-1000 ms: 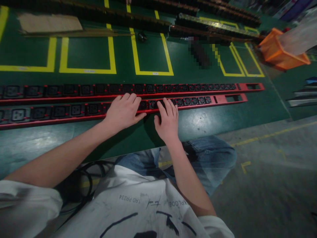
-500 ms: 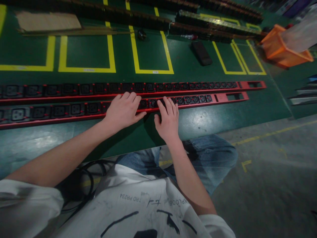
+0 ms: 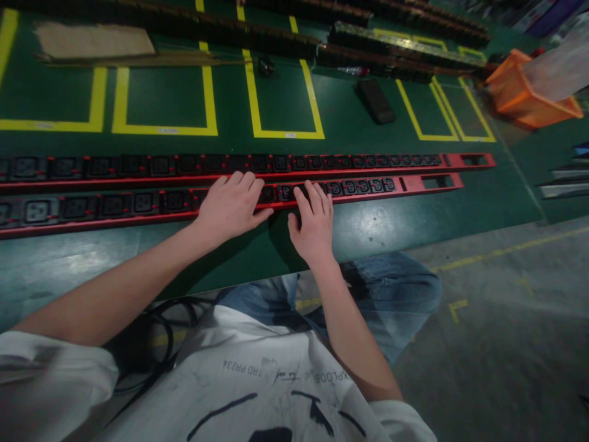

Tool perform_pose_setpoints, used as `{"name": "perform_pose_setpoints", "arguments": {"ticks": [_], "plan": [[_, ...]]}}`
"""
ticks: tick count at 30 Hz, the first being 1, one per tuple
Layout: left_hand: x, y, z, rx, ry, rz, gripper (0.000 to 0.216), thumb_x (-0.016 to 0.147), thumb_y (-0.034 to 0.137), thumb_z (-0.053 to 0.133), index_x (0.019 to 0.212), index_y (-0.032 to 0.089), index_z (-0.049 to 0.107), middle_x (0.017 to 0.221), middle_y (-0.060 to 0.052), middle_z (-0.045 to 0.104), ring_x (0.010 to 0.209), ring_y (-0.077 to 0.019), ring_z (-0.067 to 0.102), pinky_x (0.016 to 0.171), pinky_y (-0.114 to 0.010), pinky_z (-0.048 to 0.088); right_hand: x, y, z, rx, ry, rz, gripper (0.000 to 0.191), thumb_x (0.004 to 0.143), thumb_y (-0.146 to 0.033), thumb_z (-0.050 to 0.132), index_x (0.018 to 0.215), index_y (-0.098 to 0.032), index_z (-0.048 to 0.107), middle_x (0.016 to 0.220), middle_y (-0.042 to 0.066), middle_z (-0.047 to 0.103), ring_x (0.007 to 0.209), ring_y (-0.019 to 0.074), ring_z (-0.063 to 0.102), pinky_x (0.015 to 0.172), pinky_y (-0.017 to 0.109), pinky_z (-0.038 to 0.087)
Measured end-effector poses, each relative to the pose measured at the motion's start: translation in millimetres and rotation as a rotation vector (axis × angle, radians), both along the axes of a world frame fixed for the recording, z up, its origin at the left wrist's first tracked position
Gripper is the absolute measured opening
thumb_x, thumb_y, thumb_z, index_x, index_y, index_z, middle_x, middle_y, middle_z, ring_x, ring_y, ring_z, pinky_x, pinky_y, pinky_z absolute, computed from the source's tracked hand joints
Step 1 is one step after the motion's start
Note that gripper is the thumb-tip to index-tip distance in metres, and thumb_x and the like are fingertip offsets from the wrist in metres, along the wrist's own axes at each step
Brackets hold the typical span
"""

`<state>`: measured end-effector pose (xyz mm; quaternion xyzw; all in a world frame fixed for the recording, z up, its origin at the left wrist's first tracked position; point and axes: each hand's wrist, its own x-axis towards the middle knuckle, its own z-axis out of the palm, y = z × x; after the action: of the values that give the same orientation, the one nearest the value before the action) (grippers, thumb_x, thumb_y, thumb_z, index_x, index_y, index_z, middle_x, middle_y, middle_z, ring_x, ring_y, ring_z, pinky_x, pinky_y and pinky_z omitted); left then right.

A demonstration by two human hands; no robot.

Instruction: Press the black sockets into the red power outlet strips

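Two long red power strips with rows of black sockets lie side by side on the green table. My left hand (image 3: pixel 230 207) lies flat on the near red strip (image 3: pixel 115 205), fingers stretched over its sockets. My right hand (image 3: pixel 311 222) rests just to the right of it, fingertips pressing on sockets of the same strip, thumb on the table in front. Neither hand holds anything. The far red strip (image 3: pixel 350 162) runs parallel just behind my fingers, untouched.
Yellow tape rectangles (image 3: pixel 163 101) mark the green table (image 3: pixel 414 215). A black flat device (image 3: pixel 376 101) lies behind the strips. More dark strips (image 3: pixel 391 49) are stacked at the back. An orange bin (image 3: pixel 524 92) stands at the far right; a cardboard sheet (image 3: pixel 92 40) lies far left.
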<state>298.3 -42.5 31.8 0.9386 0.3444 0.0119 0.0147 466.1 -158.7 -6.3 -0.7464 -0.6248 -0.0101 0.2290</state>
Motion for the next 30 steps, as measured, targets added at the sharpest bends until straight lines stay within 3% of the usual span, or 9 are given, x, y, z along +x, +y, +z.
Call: {"name": "perform_pose_setpoints", "arguments": {"ticks": [30], "plan": [[-0.6, 0.3, -0.4, -0.017, -0.027, -0.002, 0.055, 0.097, 0.057, 0.049, 0.129, 0.013, 0.061, 0.123, -0.019, 0.065, 0.117, -0.0368, 0.058, 0.094, -0.045, 0.043, -0.1, -0.1, 0.6, 0.008, -0.013, -0.004, 0.054, 0.094, -0.018, 0.052, 0.148, -0.021, 0.053, 0.162, 0.012, 0.045, 0.154, 0.0278, 0.034, 0.128, 0.060, 0.023]]}}
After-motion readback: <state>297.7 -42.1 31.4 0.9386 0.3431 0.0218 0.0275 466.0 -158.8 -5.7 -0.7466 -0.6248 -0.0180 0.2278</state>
